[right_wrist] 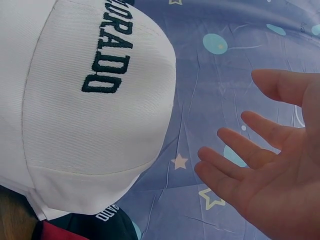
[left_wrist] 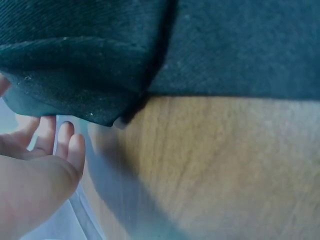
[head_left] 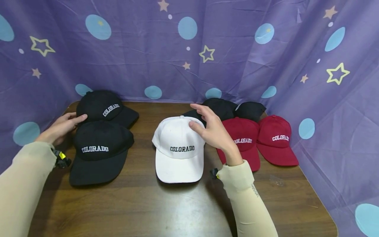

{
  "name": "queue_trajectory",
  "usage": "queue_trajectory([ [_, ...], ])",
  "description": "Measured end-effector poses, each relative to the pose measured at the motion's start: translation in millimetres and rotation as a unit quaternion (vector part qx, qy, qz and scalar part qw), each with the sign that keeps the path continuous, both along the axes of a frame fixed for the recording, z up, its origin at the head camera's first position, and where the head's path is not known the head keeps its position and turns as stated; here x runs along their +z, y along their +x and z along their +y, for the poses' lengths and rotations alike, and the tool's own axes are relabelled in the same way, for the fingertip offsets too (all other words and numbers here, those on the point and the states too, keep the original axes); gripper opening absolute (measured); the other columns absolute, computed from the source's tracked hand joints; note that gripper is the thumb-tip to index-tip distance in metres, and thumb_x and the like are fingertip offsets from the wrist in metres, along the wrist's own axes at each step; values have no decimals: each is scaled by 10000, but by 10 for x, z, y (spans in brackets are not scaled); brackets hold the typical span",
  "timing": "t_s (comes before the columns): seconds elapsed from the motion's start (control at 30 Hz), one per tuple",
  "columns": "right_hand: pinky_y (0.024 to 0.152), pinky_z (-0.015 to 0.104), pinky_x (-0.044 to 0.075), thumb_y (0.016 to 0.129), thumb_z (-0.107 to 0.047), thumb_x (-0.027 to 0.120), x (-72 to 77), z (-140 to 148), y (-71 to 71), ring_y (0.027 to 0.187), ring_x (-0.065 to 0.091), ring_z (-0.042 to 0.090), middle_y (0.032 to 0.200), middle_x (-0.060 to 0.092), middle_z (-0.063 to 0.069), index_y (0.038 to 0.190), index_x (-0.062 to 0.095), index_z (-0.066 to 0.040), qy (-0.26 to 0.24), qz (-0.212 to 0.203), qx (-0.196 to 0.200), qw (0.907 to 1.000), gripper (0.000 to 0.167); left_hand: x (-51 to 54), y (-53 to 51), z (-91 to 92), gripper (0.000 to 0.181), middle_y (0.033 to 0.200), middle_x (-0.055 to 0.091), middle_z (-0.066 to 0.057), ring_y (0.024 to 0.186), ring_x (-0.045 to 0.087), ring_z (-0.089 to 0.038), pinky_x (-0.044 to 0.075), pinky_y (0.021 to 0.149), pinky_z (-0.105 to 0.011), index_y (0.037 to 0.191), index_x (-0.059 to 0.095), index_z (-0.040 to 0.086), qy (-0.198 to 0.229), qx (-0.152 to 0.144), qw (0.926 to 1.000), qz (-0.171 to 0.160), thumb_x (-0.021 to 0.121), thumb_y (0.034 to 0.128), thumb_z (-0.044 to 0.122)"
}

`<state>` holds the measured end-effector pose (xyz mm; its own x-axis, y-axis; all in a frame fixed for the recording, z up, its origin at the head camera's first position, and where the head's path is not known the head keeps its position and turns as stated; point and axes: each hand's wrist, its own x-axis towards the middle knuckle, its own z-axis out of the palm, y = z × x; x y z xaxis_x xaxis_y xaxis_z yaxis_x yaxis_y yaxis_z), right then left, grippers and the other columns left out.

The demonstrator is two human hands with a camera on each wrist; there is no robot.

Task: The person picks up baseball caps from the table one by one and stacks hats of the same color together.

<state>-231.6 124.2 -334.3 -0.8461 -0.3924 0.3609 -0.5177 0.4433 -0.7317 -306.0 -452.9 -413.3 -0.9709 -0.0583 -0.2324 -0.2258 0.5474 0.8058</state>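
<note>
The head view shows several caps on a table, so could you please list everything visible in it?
White Colorado baseball cap: 1, white, middle of the table
Black Colorado baseball caps: 2, black, left side, one behind the other
Rear-right baseball caps: 2, black, behind the red ones
Red Colorado baseball caps: 2, red, right side
Clear scrap: 1, transparent, right of table, too small to identify
Wooden table: 1, brown, under the caps
Patterned backdrop: at least 1, purple, around the table
Wrist devices: 2, black and yellow, one per wrist
Sleeves: 2, cream, both arms
Left hand: 1, bare, at the left-side caps
Right hand: 1, bare, raised near the white cap
</note>
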Motion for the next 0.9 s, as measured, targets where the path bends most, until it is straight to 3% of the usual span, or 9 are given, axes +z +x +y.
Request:
queue_trajectory([
  [0.1, 1227, 434, 386, 1026, -158, 700, 9, 2, 2, 1461, 473, 285, 1596, 475, 54, 1583, 480, -124, -4, -7, -5, 10000, 600, 10, 11, -14, 757, 1509, 380, -183, 1232, 547, -164, 455, 1091, -377, 1580, 334, 117, 162, 37, 9999, -16, 519, 1053, 628],
  [0.17, 1226, 434, 387, 1027, -156, 701, 11, 5, 5, 1461, 475, 297, 1595, 476, 55, 1583, 482, -125, -12, -16, -14, 10000, 599, 21, 15, -8, 504, 1334, 452, -2, 1021, 545, 26, 492, 902, -243, 1381, 436, 236, 314, 85, 9995, 33, 559, 1050, 596],
  [0.23, 1228, 446, 384, 1026, -152, 703, 11, 8, 7, 1466, 472, 323, 1598, 474, 61, 1583, 482, -122, -36, -25, -10, 10000, 601, 42, 11, 11, 357, 1214, 478, 125, 946, 534, 105, 499, 795, -162, 1245, 441, 307, 499, 102, 9986, 130, 594, 1047, 562],
  [0.4, 1232, 459, 376, 1027, -153, 705, 13, 15, 10, 1472, 465, 352, 1599, 472, 66, 1585, 479, -111, -61, -47, -22, 10000, 604, 131, -35, 144, 369, 1058, 557, 257, 974, 547, 59, 516, 772, -142, 1266, 509, 305, 540, 72, 9974, 464, 667, 1020, 529],
  [0.67, 1235, 453, 372, 1032, -155, 695, 16, 15, 14, 1467, 468, 297, 1599, 468, 56, 1583, 481, -119, -79, -73, 8, 9999, 592, 380, -103, 525, 424, 1018, 658, 298, 954, 627, 42, 543, 789, -165, 1354, 600, 208, 685, 26, 9910, 1153, 726, 1010, 422],
  [0.83, 1230, 436, 380, 1028, -148, 701, 22, 16, 14, 1462, 478, 288, 1594, 474, 51, 1581, 484, -125, -68, -63, -4, 10000, 594, 614, -88, 728, 407, 993, 658, 293, 958, 593, 34, 462, 782, -116, 1292, 657, 207, 230, 126, 9837, 1778, 729, 994, 475],
  [0.9, 1227, 444, 385, 1024, -145, 706, 29, 23, 16, 1456, 484, 292, 1590, 478, 54, 1579, 486, -119, -78, -39, -22, 10000, 597, 753, -56, 822, 346, 983, 658, 273, 954, 585, 13, 456, 776, -115, 1256, 679, 222, 300, 228, 9789, 2007, 738, 997, 444],
])
